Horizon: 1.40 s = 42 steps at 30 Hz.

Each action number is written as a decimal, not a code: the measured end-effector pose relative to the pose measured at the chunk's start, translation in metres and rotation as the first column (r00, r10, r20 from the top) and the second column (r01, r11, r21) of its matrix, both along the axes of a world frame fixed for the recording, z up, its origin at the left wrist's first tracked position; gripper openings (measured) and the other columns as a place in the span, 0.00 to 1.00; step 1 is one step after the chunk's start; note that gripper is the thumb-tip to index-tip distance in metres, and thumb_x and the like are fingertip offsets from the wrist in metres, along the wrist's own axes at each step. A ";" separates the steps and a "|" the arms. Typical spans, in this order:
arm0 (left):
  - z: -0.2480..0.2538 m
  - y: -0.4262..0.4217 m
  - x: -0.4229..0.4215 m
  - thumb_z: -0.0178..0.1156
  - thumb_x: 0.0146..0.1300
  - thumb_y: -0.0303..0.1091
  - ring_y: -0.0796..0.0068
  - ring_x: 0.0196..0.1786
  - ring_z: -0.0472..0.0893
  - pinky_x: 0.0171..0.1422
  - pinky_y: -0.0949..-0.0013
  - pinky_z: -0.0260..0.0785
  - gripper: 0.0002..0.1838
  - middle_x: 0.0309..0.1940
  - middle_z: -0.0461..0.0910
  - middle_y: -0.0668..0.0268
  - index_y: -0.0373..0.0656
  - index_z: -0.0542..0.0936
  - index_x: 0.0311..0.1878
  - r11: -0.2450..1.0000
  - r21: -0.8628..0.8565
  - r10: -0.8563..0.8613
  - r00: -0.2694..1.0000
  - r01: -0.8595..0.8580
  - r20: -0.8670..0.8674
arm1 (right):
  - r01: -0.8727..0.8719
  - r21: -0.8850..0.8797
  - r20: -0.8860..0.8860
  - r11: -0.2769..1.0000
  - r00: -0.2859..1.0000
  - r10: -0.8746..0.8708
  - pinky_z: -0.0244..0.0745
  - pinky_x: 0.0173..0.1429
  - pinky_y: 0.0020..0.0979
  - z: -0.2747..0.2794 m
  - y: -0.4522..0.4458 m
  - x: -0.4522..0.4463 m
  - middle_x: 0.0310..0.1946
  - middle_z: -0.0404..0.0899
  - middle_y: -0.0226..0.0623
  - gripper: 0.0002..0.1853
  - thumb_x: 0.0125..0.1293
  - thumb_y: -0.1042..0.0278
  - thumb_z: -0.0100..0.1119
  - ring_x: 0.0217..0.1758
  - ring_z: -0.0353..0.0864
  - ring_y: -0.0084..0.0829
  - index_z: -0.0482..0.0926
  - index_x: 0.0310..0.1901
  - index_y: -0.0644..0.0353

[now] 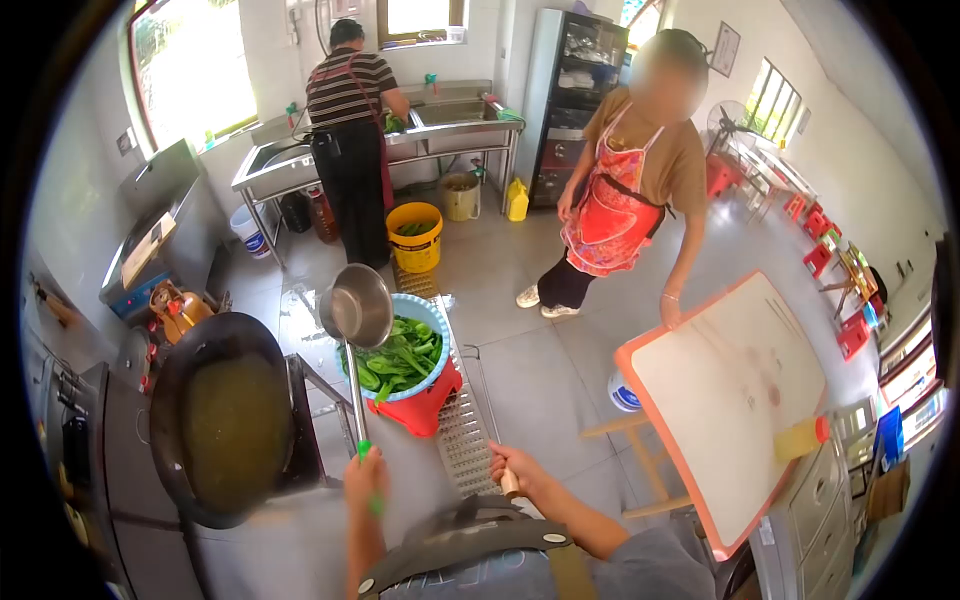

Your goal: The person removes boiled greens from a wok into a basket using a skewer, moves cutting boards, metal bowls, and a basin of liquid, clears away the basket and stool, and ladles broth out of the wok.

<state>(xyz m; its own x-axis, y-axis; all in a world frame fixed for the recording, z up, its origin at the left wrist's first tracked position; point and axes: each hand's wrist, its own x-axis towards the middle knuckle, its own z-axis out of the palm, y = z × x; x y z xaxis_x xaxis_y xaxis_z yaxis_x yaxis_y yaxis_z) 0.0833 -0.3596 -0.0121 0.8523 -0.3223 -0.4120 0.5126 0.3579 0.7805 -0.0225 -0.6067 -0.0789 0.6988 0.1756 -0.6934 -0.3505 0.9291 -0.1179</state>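
Note:
My left hand (367,480) is closed around the green grip of a long-handled metal ladle (358,305), its bowl raised in front of me. In my right hand (520,472) is the wooden handle of a long, thin metal utensil (486,392); its far end is too small to make out. To the left of my left hand sits a large dark wok (165,440) with yellowish liquid in it. Beyond the ladle, leafy greens (405,358) fill a light-blue basket (440,318) on a red stool or bucket (425,408).
A person in a red apron (610,225) rests a hand on the orange-edged table (700,370), where a yellow bottle (800,438) stands. Another person (350,130) works at the metal sink (450,112), near a yellow bucket (415,250). A floor grate (465,440) runs ahead of me.

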 end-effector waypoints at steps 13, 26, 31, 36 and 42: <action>0.026 -0.011 0.008 0.52 0.57 0.31 0.87 0.12 0.60 0.12 0.81 0.49 0.07 0.13 0.59 0.76 0.44 0.65 0.27 0.992 0.110 -0.080 0.991 0.068 0.108 | 0.144 0.460 -0.080 0.876 0.989 -0.121 0.61 0.16 0.16 0.032 -0.002 -0.028 0.11 0.61 0.20 0.15 0.60 0.61 0.51 0.13 0.62 0.13 0.63 0.18 0.52; -0.041 0.028 -0.006 0.61 0.47 0.37 0.49 0.28 0.74 0.31 0.57 0.64 0.17 0.22 0.73 0.52 0.41 0.69 0.39 0.453 0.784 -0.283 0.765 -0.425 0.579 | 0.102 0.457 -0.058 0.884 0.995 -0.085 0.61 0.16 0.17 0.042 -0.006 -0.024 0.09 0.62 0.21 0.16 0.60 0.63 0.51 0.11 0.62 0.15 0.61 0.17 0.52; -0.010 0.030 -0.010 0.61 0.46 0.34 0.56 0.21 0.70 0.28 0.62 0.62 0.14 0.20 0.71 0.54 0.36 0.70 0.32 0.465 0.734 -0.193 0.753 -0.495 0.630 | 0.116 0.455 -0.118 0.883 0.991 -0.069 0.61 0.16 0.17 0.055 -0.002 -0.029 0.09 0.61 0.20 0.16 0.60 0.63 0.50 0.12 0.61 0.14 0.61 0.17 0.52; 0.006 0.033 -0.013 0.58 0.52 0.32 0.72 0.19 0.72 0.23 0.71 0.61 0.11 0.17 0.71 0.63 0.38 0.69 0.34 0.796 0.484 0.003 0.802 -0.363 0.597 | 0.058 0.456 0.006 0.888 0.998 -0.068 0.60 0.17 0.17 0.067 -0.002 -0.033 0.12 0.60 0.20 0.15 0.61 0.63 0.48 0.13 0.60 0.14 0.61 0.18 0.53; 0.056 0.040 -0.065 0.51 0.58 0.31 0.84 0.11 0.59 0.14 0.79 0.51 0.07 0.13 0.60 0.72 0.40 0.64 0.35 0.953 -0.270 0.206 0.946 -0.136 0.250 | -0.104 0.162 0.269 0.981 0.961 0.057 0.58 0.17 0.18 0.086 0.003 -0.052 0.15 0.57 0.21 0.11 0.62 0.66 0.46 0.15 0.57 0.13 0.60 0.22 0.53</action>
<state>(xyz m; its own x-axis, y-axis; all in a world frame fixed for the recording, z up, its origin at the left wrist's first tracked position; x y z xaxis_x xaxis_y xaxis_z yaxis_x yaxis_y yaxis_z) 0.0181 -0.3198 0.0437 0.9714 -0.2226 -0.0826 0.2064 0.6197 0.7572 -0.0746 -0.6040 0.0072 0.8303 0.3397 -0.4418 -0.4033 0.9134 -0.0556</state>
